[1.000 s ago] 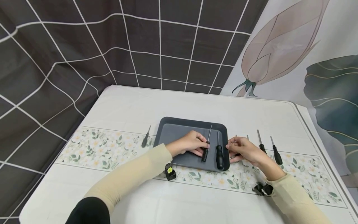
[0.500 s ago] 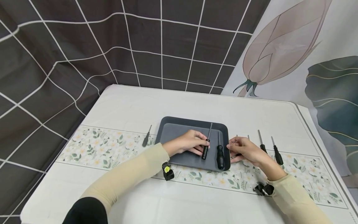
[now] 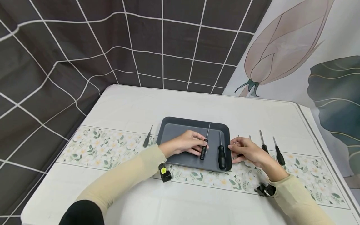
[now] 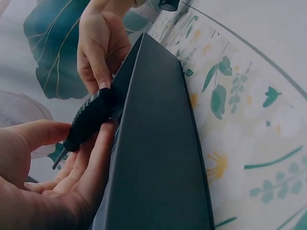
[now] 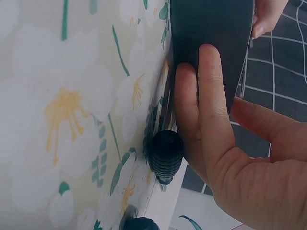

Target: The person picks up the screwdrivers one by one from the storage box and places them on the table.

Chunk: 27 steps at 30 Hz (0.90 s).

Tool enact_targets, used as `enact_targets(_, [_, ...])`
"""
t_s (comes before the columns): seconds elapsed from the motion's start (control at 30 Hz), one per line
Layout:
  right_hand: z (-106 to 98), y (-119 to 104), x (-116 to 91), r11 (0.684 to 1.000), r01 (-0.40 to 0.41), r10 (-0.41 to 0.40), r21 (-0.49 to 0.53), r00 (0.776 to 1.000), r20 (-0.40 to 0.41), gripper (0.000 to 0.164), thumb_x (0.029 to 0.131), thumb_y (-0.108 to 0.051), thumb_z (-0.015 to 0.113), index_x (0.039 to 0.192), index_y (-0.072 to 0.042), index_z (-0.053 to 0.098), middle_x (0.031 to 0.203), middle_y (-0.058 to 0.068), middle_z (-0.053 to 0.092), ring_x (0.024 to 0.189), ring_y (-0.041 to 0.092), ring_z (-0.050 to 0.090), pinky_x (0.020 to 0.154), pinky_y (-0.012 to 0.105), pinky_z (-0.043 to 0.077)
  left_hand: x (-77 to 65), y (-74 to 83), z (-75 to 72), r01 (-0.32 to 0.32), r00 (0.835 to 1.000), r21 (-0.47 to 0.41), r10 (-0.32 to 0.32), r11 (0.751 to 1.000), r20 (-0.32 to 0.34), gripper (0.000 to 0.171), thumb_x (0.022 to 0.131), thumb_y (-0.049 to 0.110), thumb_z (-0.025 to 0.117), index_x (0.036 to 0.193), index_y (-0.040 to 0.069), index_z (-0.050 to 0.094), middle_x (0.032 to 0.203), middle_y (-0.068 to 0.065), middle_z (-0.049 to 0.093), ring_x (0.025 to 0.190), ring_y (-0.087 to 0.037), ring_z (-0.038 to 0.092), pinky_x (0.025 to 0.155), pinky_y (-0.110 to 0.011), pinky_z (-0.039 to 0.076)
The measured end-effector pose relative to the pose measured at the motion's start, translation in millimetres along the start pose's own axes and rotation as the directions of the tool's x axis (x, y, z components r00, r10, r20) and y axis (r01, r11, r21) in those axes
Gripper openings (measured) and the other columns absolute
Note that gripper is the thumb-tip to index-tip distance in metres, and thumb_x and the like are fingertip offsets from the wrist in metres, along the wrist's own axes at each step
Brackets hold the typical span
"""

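In the head view, my left hand (image 3: pixel 191 143) is over the dark grey tray (image 3: pixel 180 127), pinching the black handle of a screwdriver (image 3: pixel 203 152) whose shaft points away from me. The left wrist view shows thumb and fingers on either side of that ribbed handle (image 4: pixel 90 119). A second black screwdriver (image 3: pixel 222 158) lies along the tray's right side. My right hand (image 3: pixel 247 150) grips the tray's right edge. In the right wrist view its fingers (image 5: pixel 211 91) lie against the tray's outer wall (image 5: pixel 213 24), with the thumb at the rim.
One small screwdriver (image 3: pixel 147 140) lies left of the tray. Right of it lie several more, including two black-handled screwdrivers, one outermost (image 3: pixel 279 157) and one nearer (image 3: pixel 263 144); others are partly hidden by my right hand. A floral strip crosses the white tablecloth (image 3: pixel 191 200).
My left hand has shifted slightly to the left with the screwdriver, away from the second one in the tray. My right hand stays on the tray's edge, and the tray has hardly moved.
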State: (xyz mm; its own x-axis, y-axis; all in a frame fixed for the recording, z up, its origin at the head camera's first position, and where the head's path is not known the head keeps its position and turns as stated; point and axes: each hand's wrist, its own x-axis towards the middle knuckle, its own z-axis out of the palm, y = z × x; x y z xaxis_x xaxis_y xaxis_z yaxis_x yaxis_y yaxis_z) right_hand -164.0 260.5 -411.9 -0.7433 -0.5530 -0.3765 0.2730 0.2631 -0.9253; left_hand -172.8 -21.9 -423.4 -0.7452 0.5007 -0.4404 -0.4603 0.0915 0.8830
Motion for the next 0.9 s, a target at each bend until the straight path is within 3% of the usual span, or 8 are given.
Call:
enact_targets(0.5, [1, -1, 0, 1.000, 0.000, 0.000, 0.016, 1.000, 0.014, 0.037, 0.106, -0.005, 0.045, 0.128, 0.021, 0.029, 0.089, 0.010, 0.059, 0.077, 0.017, 0.066, 0.075, 0.038, 0.065, -10.8, 0.4, -16.6, 0.002, 1.000, 0.015, -0.002, 1.000, 0.013, 0.037, 0.103, 0.009, 0.057, 0.138, -0.004, 0.053, 0.114, -0.016, 0.071, 0.097, -0.028, 0.072, 0.080, -0.036, 0.064])
enact_targets(0.9, [0, -1, 0, 1.000, 0.002, -0.002, 0.017, 1.000, 0.016, 0.036, 0.106, -0.005, 0.045, 0.128, 0.021, 0.030, 0.089, 0.011, 0.058, 0.077, 0.018, 0.065, 0.075, 0.038, 0.065, -16.7, 0.9, -26.3, -0.002, 1.000, 0.017, 0.002, 1.000, 0.003, 0.042, 0.102, 0.009, 0.057, 0.142, -0.004, 0.048, 0.117, -0.015, 0.070, 0.098, -0.027, 0.071, 0.082, -0.036, 0.063])
